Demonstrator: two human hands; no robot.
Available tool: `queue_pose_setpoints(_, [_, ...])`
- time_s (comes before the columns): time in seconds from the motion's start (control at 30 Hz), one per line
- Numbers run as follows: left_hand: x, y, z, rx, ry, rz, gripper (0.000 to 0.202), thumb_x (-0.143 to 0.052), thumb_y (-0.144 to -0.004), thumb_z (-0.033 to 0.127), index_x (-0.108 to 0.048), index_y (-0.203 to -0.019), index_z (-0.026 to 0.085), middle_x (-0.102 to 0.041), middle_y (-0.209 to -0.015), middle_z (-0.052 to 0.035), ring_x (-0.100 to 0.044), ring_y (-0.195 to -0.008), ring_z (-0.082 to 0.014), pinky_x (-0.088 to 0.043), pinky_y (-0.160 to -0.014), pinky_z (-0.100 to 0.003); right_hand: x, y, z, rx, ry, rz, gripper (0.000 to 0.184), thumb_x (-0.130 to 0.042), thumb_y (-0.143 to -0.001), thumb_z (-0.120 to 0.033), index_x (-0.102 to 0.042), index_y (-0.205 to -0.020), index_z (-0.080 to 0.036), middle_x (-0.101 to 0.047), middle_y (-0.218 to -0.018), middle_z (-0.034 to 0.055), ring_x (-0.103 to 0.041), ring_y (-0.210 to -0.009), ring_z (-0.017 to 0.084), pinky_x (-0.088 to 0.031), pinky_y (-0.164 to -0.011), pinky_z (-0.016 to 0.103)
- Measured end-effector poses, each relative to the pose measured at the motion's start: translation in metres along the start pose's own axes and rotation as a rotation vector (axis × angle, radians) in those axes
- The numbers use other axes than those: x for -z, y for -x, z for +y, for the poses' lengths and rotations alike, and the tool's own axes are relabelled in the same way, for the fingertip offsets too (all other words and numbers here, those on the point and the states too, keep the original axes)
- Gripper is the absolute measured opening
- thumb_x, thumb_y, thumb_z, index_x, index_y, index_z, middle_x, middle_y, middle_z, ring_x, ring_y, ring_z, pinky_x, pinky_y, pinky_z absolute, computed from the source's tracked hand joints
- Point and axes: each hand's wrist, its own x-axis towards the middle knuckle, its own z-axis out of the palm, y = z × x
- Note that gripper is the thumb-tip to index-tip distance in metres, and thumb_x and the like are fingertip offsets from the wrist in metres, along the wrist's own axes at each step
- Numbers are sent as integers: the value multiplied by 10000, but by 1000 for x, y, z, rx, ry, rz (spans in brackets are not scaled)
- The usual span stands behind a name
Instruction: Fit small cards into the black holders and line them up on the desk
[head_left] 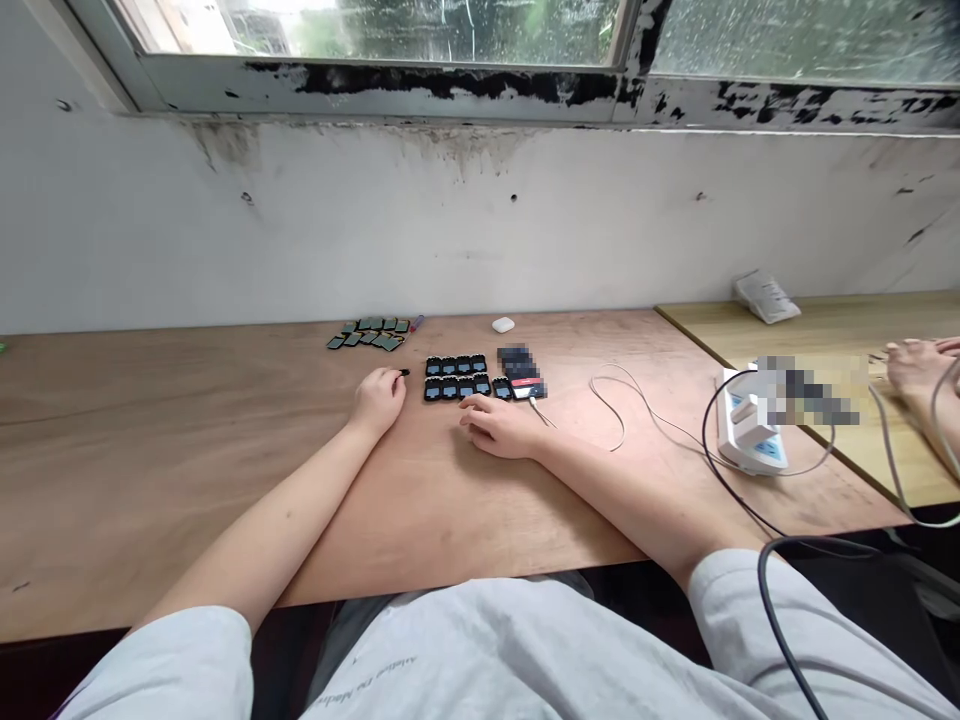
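My left hand (377, 402) rests on the wooden table with its fingers curled. A small black piece (405, 373) sticks out at its fingertips; its kind is too small to make out. My right hand (501, 425) lies loosely on the table, fingers apart and slightly bent, with nothing visible in it. Just beyond its fingertips are two rows of small black square parts with light blue patches (456, 378). One more such part (502, 388) sits at the right end of the nearer row. Several flat grey-green squares with dark edges (371, 333) lie in a group farther back on the left.
A partly blurred phone (525, 372) with a white cable (622, 400) lies right of the rows. Behind stands a white earbud case (503, 325). A white power strip (754, 440) with cables is at the right. Another person's hands (922, 365) rest at the adjoining table.
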Motion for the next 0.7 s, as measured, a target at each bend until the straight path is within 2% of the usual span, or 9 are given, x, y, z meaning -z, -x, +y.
queue_pose_setpoints(0.07, [-8, -7, 4, -3, -85, -58, 308, -465, -953, 286, -733, -1008, 145, -719, -1231, -215, -670, -1189, -359, -524, -1048, -487, -1, 0, 0, 10, 21, -5, 196, -630, -952, -161, -676, -1139, -200, -624, -1382, 146, -683, -1103, 245, -577, -952, 382])
queue_pose_setpoints(0.17, [-17, -20, 8, 21, -165, -124, 284, -479, -958, 274, -729, -995, 145, -731, -1085, -211, -685, -1060, -359, -537, -968, -491, -1, 0, 0, 8, 32, -12, 187, -631, -956, -172, -681, -1132, -209, -631, -1374, 140, -680, -1107, 246, -570, -960, 382])
queue_pose_setpoints(0.23, [-21, -27, 12, 27, -187, -147, 318, -464, -982, 302, -738, -987, 141, -725, -988, -208, -675, -1000, -360, -532, -925, -497, -1, 0, 0, 8, 36, -17, 175, -624, -966, -187, -685, -1128, -214, -634, -1371, 134, -678, -1100, 244, -571, -955, 379])
queue_pose_setpoints(0.33, [-26, -32, 17, 0, -214, -145, 413, -416, -1021, 364, -761, -965, 144, -714, -960, -208, -651, -1000, -364, -515, -917, -512, -1, -1, 0, 13, 33, -21, 173, -624, -968, -192, -686, -1128, -219, -639, -1364, 130, -674, -1106, 240, -569, -965, 380])
queue_pose_setpoints(0.47, [-27, -33, 19, -47, -199, -188, 496, -376, -1055, 451, -789, -1029, 179, -708, -1015, -183, -622, -1072, -363, -495, -947, -511, -1, -1, 1, 16, 34, -20, 173, -631, -969, -190, -686, -1131, -214, -643, -1357, 136, -665, -1136, 248, -561, -987, 395])
queue_pose_setpoints(0.6, [-26, -32, 16, -73, -110, -252, 518, -369, -1063, 504, -781, -1186, 216, -705, -1124, -166, -598, -1146, -358, -478, -1003, -507, -1, -1, 0, 19, 35, -27, 162, -618, -984, -204, -687, -1130, -212, -642, -1355, 135, -657, -1137, 250, -553, -984, 394])
queue_pose_setpoints(0.7, [-25, -31, 15, -93, -68, -297, 534, -368, -1067, 508, -724, -1323, 203, -700, -1263, -168, -564, -1252, -370, -456, -1062, -522, -1, -1, 0, 19, 50, -30, 157, -602, -997, -216, -684, -1131, -206, -642, -1347, 135, -642, -1138, 252, -537, -991, 404])
